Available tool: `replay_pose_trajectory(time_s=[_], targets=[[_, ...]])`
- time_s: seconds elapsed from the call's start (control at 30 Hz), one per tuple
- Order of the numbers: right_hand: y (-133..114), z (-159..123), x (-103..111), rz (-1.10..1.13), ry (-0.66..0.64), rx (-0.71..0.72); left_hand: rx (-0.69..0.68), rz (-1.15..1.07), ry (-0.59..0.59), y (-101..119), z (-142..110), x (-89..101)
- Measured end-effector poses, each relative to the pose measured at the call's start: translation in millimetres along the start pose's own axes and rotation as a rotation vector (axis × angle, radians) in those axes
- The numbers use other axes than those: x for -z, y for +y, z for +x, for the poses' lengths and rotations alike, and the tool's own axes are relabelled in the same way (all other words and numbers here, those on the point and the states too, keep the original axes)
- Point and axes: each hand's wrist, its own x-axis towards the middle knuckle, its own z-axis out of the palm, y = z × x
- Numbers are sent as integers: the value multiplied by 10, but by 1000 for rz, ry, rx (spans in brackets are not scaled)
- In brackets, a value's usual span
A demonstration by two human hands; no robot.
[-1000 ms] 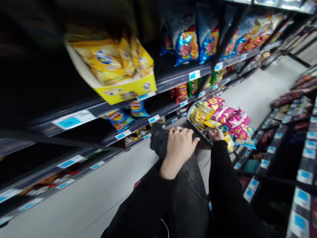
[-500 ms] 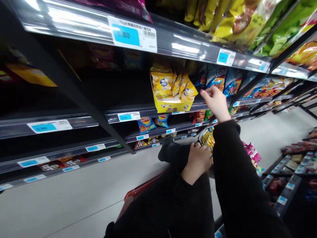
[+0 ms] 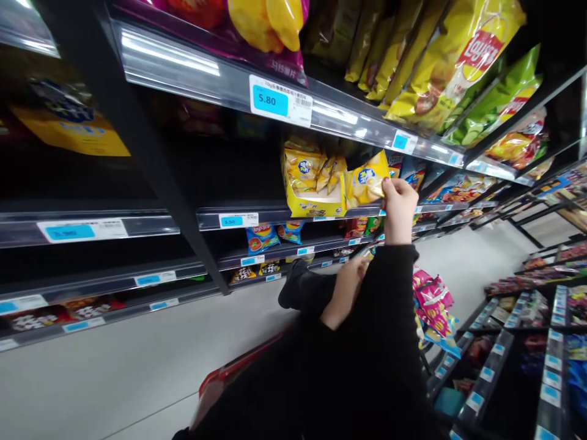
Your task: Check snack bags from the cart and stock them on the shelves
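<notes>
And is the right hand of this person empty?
No, the right hand pinches a yellow snack bag by its edge, near the yellow box.

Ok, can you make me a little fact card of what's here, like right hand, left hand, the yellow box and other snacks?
Right hand: the right hand pinches a yellow packet by its edge
Left hand: the left hand is at the leg, partly hidden behind the right sleeve
Box: yellow box, with more yellow packets inside
Lower left of box: blue packets
Beyond the sleeve: pink packets
Price tag above: the price tag reads 5.80
</notes>
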Motion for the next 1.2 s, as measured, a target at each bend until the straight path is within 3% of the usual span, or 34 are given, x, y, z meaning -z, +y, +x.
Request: replay_pose_trajectory(time_s=[0.1, 0.17, 0.23, 0.27, 0.33, 0.43, 0.53, 0.7, 0.77, 0.97, 1.2], targets=[[-101, -547, 407, 143, -116, 33, 128, -296, -91, 68, 41, 310], [-138, -868, 651, 169, -203, 93, 236, -704, -303, 168, -2, 530], [-148, -1097, 857, 187, -302, 128, 249, -906, -416, 312, -87, 682], [-146, -1177, 944, 203, -349, 125, 232, -921, -406, 393, -136, 721], [-136, -1289, 1087, 261, -405, 87, 170, -860, -324, 551, -228, 727], [-126, -1402, 1230, 348, -343, 37, 82, -743, -248, 718, -314, 631], [-124, -1508, 1319, 368, -263, -66, -13, -592, -201, 787, -342, 514], [-88, -1633, 1443, 387, -264, -226, -168, -284, -68, 834, -384, 362], [-44, -1650, 1489, 376, -202, -205, -194, -259, -82, 855, -414, 316], [106, -1665, 1615, 313, -26, -166, -189, -308, -272, 908, -478, 251], [179, -1715, 1783, 236, -73, -86, -283, -139, -257, 914, -486, 220]])
